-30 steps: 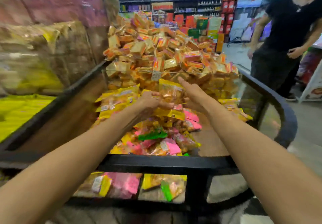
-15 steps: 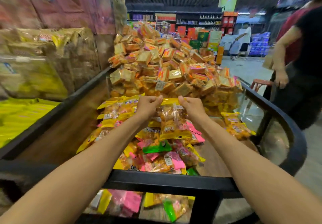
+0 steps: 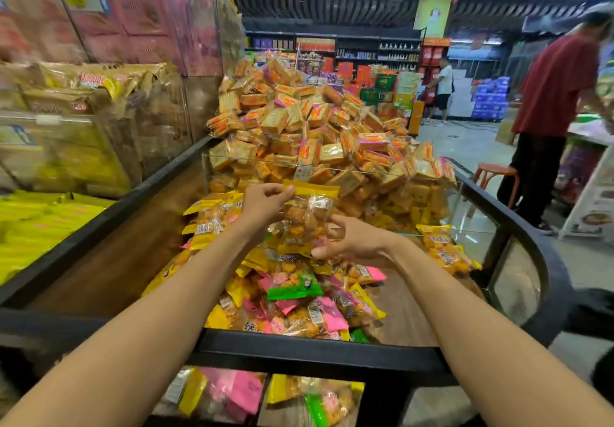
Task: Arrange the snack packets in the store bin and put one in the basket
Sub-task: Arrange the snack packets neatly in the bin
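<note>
Above the bin: a yellow-topped snack packet (image 3: pixel 307 217) hangs in the air over the loose heap of packets (image 3: pixel 292 297).
Left hand: the left hand (image 3: pixel 265 202) pinches the packet's yellow top strip at its left corner.
Right hand: the right hand (image 3: pixel 352 242) grasps the packet's lower right edge, fingers curled under it.
Store bin: the black-rimmed bin (image 3: pixel 315 348) has a wooden floor, partly bare on the left, and a clear divider (image 3: pixel 332 169) behind the packet.
Beyond: a tall mound of orange biscuit packs (image 3: pixel 315 127) leans on that divider.
Basket: not in view, so where the packet must go cannot be told.
Risk: the thin top strip may slip from the pinch, dropping the packet back into the heap; a careless reach might tip biscuit packs over the divider.
Writing: the packets carry printing and barcodes, too blurred to read.
Bystanders: a person in a red shirt (image 3: pixel 551 94) stands at the right.
</note>
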A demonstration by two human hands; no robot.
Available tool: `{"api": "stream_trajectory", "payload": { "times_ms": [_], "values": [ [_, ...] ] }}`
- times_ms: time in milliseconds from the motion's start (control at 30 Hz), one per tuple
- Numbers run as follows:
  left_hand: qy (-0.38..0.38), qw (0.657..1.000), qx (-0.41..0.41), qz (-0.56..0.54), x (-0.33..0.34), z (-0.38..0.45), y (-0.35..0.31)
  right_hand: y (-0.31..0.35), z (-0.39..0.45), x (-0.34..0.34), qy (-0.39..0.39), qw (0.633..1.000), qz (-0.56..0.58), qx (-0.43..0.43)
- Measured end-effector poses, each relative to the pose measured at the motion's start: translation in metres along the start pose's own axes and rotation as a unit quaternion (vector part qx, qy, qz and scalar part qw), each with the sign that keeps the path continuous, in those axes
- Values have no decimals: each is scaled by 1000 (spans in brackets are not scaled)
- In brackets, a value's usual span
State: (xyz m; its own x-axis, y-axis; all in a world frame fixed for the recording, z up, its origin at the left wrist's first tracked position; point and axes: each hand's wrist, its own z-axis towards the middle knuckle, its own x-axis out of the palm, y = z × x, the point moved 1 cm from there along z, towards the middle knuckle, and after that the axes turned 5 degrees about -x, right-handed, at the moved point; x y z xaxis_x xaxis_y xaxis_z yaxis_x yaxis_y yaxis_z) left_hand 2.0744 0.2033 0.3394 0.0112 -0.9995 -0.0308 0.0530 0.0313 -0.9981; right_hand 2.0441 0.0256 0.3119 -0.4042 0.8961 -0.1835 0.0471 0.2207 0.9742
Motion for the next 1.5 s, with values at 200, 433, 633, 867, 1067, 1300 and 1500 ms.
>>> {"api": "stream_trajectory", "payload": {
  "times_ms": [200,433,633,867,1067,1300,1500],
  "values": [
    [40,996,-54,-52,5,-8,-7,2,-7,-7,-18,999,-31,-10],
    [190,959,-101,186,-2,-20,-12,-3,5,-27,-69,997,-14,-23],
    [182,959,-56,212,-3,-20,-9,11,-7,-11,-83,993,87,-21],
    [43,974,106,195,3,-14,-3,15,-7,-7,-259,957,-50,-121],
    [116,993,-37,12,15,-17,-7,21,-11,17,-217,941,-162,-202],
    [157,985,-76,-14,12,-16,-8,26,-10,2,-347,904,-60,-243],
    [236,968,-88,10,21,-34,-16,25,-5,-1,-307,935,80,-161]
  ]
}}
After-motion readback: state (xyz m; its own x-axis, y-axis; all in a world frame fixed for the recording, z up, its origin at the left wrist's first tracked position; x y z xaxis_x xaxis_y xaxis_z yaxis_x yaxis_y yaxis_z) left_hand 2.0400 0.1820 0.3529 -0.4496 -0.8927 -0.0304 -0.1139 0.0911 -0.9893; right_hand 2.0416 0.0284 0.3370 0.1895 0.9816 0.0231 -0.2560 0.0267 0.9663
